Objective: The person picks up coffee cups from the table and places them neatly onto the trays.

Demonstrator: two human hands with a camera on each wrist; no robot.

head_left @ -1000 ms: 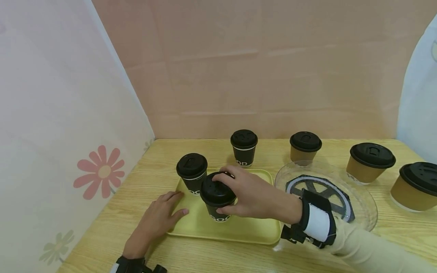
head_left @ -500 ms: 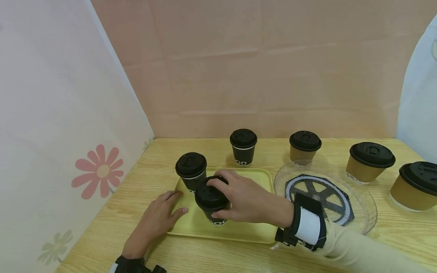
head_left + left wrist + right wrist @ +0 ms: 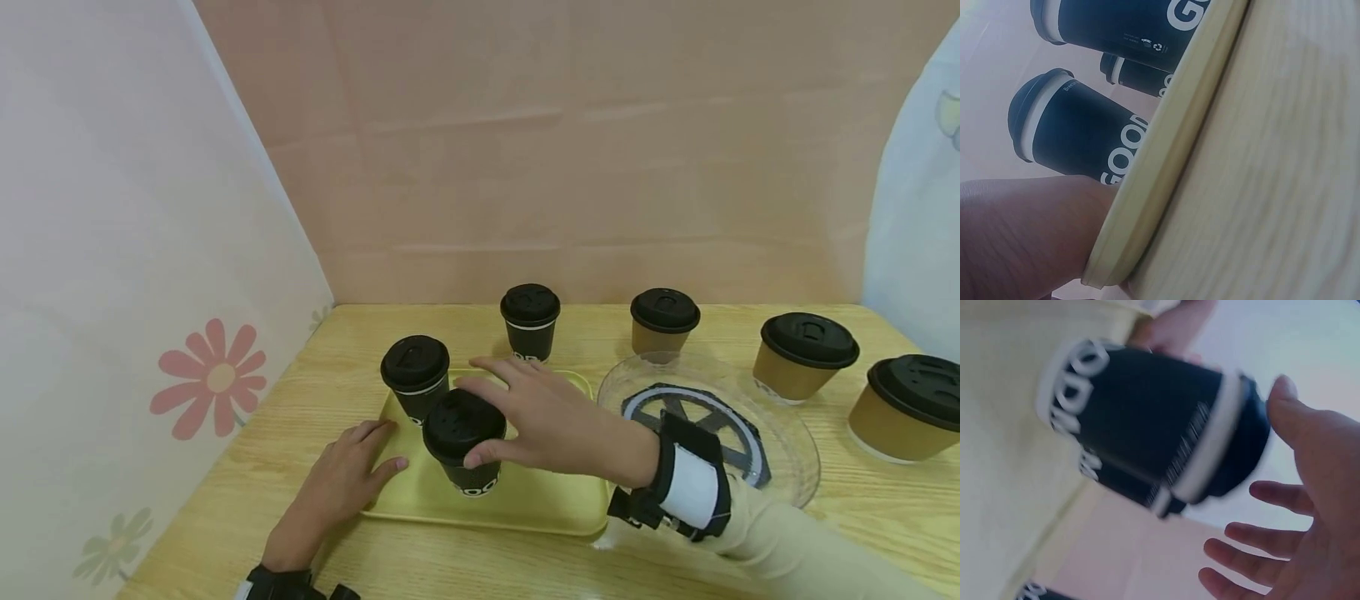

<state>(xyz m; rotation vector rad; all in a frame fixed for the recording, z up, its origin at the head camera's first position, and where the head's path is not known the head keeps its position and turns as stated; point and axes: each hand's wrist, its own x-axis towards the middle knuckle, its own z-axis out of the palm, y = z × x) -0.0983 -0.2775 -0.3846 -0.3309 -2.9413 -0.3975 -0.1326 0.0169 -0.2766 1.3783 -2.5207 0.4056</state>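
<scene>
A black lidded paper coffee cup (image 3: 459, 433) stands upright on the yellow tray (image 3: 543, 507). My right hand (image 3: 547, 417) is beside its lid, thumb and fingers spread; the right wrist view shows the hand (image 3: 1325, 506) apart from the cup (image 3: 1147, 419). Another black cup (image 3: 416, 375) stands at the tray's back left. My left hand (image 3: 347, 471) rests on the tray's left edge, its thumb over the rim; the left wrist view shows that thumb (image 3: 1041, 219) against the rim (image 3: 1154, 169). Its other fingers are largely hidden there.
Behind the tray stands a third black cup (image 3: 530, 321). To the right, a clear round plate (image 3: 798, 450) bears a dark wheel-like pattern. Brown cups with black lids (image 3: 663, 321), (image 3: 804, 354), (image 3: 911, 408) stand around it. A cloth wall borders the left side.
The right hand moved the black cup slightly left and toward the front on the tray, then let go, its fingers spreading off the lid. The left hand stayed on the tray edge.
</scene>
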